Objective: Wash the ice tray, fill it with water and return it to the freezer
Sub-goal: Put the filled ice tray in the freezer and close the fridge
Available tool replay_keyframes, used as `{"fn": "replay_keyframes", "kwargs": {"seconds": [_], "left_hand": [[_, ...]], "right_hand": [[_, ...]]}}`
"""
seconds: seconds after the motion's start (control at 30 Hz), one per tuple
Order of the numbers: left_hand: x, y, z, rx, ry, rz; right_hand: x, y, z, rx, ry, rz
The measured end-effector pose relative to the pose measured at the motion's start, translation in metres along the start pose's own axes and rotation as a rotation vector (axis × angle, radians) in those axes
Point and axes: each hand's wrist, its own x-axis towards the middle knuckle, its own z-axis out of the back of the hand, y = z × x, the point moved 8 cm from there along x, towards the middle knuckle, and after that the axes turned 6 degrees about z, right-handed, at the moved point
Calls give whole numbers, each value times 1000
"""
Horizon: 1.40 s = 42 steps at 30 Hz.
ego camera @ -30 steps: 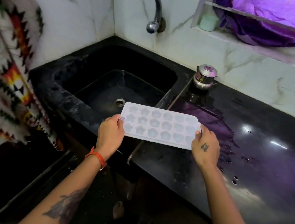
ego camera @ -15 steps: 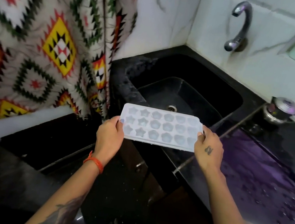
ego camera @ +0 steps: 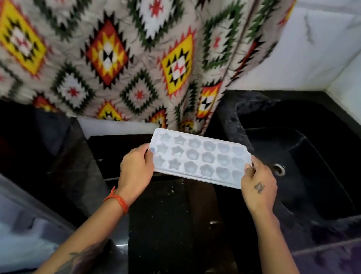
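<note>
A white ice tray (ego camera: 199, 158) with star and flower shaped cells is held level in front of me, cells facing up. My left hand (ego camera: 137, 168) grips its left short edge, thumb on top. My right hand (ego camera: 259, 187) grips its right short edge the same way. The tray hangs over the dark floor, to the left of the black sink (ego camera: 305, 168). Whether the cells hold water is hard to tell. The tap and the freezer are out of view.
A patterned curtain (ego camera: 118, 42) hangs close behind the tray, covering the upper left. White marble wall (ego camera: 326, 52) stands at the upper right. A black wet counter (ego camera: 342, 264) runs along the right, and a pale grey surface (ego camera: 1, 216) lies at the lower left.
My view has swung left, away from the sink and tap. The tray, level in both hands, has travelled left with it and now hangs in front of the curtain.
</note>
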Motion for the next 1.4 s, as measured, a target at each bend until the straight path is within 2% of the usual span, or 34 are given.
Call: {"fn": "replay_keyframes", "kwargs": {"seconds": [0.23, 0.6, 0.97, 1.4], "left_hand": [[-26, 46, 54, 8, -178, 153], [-112, 104, 125, 27, -471, 408], [-213, 163, 187, 75, -692, 625], [-323, 232, 264, 52, -840, 747]], "right_hand": [[3, 59, -39, 35, 134, 224], [-39, 142, -80, 90, 343, 485], [-128, 211, -117, 110, 522, 730], [-259, 273, -147, 243, 656, 912]]}}
